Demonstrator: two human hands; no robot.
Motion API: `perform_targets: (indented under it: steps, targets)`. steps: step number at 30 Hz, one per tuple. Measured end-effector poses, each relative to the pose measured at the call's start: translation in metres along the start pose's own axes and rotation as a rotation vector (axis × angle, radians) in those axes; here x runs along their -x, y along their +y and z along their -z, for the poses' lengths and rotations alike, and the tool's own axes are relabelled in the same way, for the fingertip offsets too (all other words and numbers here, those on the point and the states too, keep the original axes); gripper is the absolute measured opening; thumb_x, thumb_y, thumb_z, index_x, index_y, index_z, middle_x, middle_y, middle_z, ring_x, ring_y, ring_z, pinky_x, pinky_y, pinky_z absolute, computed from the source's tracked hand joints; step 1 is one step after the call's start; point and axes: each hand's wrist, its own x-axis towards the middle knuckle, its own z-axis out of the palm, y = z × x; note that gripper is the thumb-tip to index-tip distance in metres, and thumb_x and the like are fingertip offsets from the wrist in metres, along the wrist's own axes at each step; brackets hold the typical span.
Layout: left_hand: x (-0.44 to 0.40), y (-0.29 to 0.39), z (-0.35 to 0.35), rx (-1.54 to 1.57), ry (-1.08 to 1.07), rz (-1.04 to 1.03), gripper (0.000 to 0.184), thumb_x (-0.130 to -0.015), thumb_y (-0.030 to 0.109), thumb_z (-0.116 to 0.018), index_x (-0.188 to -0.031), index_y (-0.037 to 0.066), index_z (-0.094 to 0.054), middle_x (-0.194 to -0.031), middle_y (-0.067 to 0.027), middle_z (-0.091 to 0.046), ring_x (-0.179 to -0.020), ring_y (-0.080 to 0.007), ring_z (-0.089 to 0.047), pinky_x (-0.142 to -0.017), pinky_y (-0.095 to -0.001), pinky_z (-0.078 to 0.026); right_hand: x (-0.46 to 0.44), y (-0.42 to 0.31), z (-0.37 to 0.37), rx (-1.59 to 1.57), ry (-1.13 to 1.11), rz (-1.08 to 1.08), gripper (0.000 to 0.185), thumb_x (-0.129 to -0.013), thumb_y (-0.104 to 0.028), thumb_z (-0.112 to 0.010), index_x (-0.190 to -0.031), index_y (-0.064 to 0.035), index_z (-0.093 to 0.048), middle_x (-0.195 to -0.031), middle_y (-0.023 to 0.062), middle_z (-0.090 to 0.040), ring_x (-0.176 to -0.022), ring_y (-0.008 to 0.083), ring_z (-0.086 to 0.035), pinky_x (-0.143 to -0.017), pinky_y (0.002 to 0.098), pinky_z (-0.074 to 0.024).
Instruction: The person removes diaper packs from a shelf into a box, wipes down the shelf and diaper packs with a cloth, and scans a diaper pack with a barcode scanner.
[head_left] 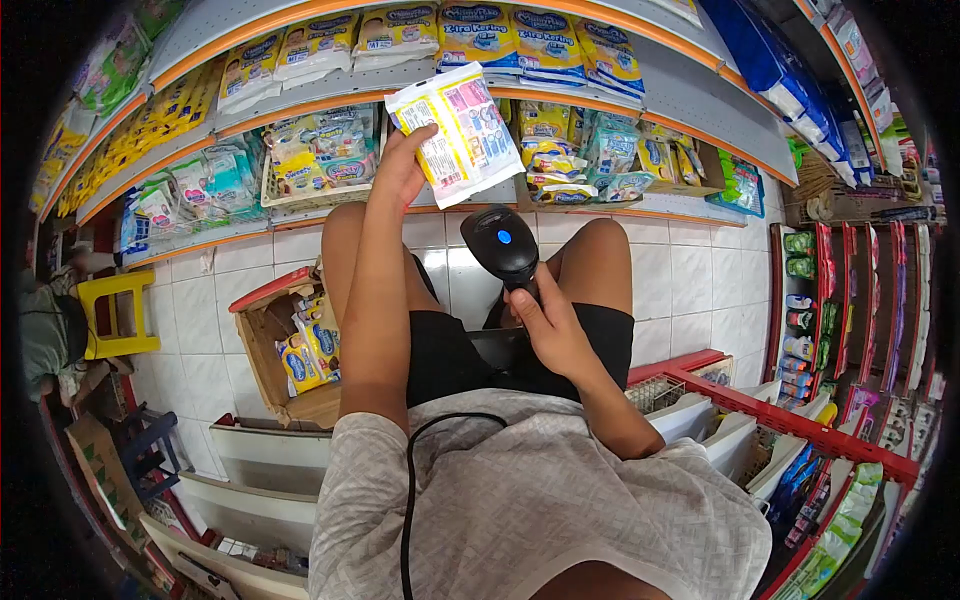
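Observation:
A white and yellow plastic pack (pixel 462 140) with printed text and pictures is held up in front of the shelves, with my left hand (pixel 402 165) closed on its left edge, thumb across its face. My right hand (pixel 541 318) is wrapped round the handle of a black barcode scanner (pixel 500 243). A blue light shows on the scanner's top. The scanner is just below the pack, and the two are apart. Behind the pack, baskets of small packs (pixel 330 150) stand on the lowest shelf.
Shelves (pixel 390 82) with yellow and blue packs curve across the front. An open cardboard box (pixel 262 350) of packs lies on the tiled floor at the left, near a yellow stool (pixel 112 315). Part of another person (pixel 50 330) shows at the far left. Red racks (pixel 826 440) stand right.

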Motion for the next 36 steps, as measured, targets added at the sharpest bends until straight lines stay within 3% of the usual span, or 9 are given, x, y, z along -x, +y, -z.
perform_targets:
  steps: [16, 18, 22, 28, 31, 36]
  targets:
    - [-0.001, -0.001, 0.001, -0.044, -0.012, -0.004, 0.036, -0.08, 0.003, -0.06, -0.112, -0.001, -0.045, -0.109, -0.0135, -0.057, -0.097, -0.0232, -0.058, -0.082, -0.0335, -0.049, -0.002, -0.002, -0.001, 0.085, 0.045, 0.063, 0.029, -0.092, -0.026, -0.047, -0.106, -0.0014, -0.044, -0.084, 0.0043, -0.053, -0.074, 0.0116, -0.048, -0.069, 0.0246, -0.0407]
    - [0.001, -0.001, -0.001, -0.05, -0.015, -0.014, 0.036, -0.08, 0.004, -0.06, -0.112, -0.001, -0.045, -0.109, -0.0135, -0.057, -0.096, -0.0229, -0.058, -0.082, -0.0331, -0.05, -0.003, -0.004, 0.001, 0.12, 0.021, 0.085, 0.039, -0.089, -0.024, -0.05, -0.119, -0.0012, -0.039, -0.087, 0.0176, -0.056, -0.079, 0.0297, -0.056, -0.073, 0.0347, -0.0428]
    - [-0.007, -0.008, 0.006, -0.245, -0.07, -0.042, 0.035, -0.079, 0.003, -0.062, -0.11, -0.002, -0.046, -0.105, -0.0135, -0.058, -0.094, -0.0219, -0.059, -0.081, -0.0325, -0.05, -0.002, -0.005, 0.001, 0.099, 0.002, 0.107, 0.039, -0.087, -0.02, -0.052, -0.119, -0.0007, -0.041, -0.088, 0.0171, -0.056, -0.079, 0.0289, -0.056, -0.074, 0.0342, -0.043]
    - [0.001, -0.001, 0.0, 0.009, -0.133, -0.045, 0.04, -0.081, -0.001, -0.057, -0.118, 0.0, -0.042, -0.115, -0.0131, -0.053, -0.104, -0.0246, -0.054, -0.088, -0.0369, -0.046, -0.001, -0.007, 0.004, 0.083, 0.022, 0.073, 0.038, -0.086, -0.018, -0.054, -0.118, -0.0014, -0.042, -0.089, 0.0148, -0.057, -0.08, 0.0247, -0.057, -0.075, 0.0321, -0.0431]
    - [-0.002, -0.001, 0.003, 0.25, -0.169, -0.103, 0.045, -0.083, 0.002, -0.055, -0.124, 0.008, -0.039, -0.125, -0.0085, -0.045, -0.116, -0.0233, -0.044, -0.096, -0.0411, -0.039, -0.002, -0.01, 0.007, 0.05, -0.01, 0.062, 0.038, -0.086, -0.017, -0.054, -0.117, -0.0004, -0.04, -0.09, 0.0154, -0.056, -0.082, 0.0237, -0.056, -0.077, 0.0321, -0.0423]
    - [-0.004, -0.002, 0.01, 0.312, -0.099, -0.118, 0.044, -0.083, 0.004, -0.058, -0.123, 0.011, -0.041, -0.12, -0.0061, -0.049, -0.108, -0.0199, -0.049, -0.091, -0.0396, -0.041, -0.008, -0.015, 0.011, 0.141, -0.025, 0.153, 0.041, -0.086, -0.016, -0.055, -0.118, 0.0002, -0.036, -0.093, 0.0139, -0.054, -0.085, 0.0201, -0.054, -0.077, 0.0311, -0.0416]
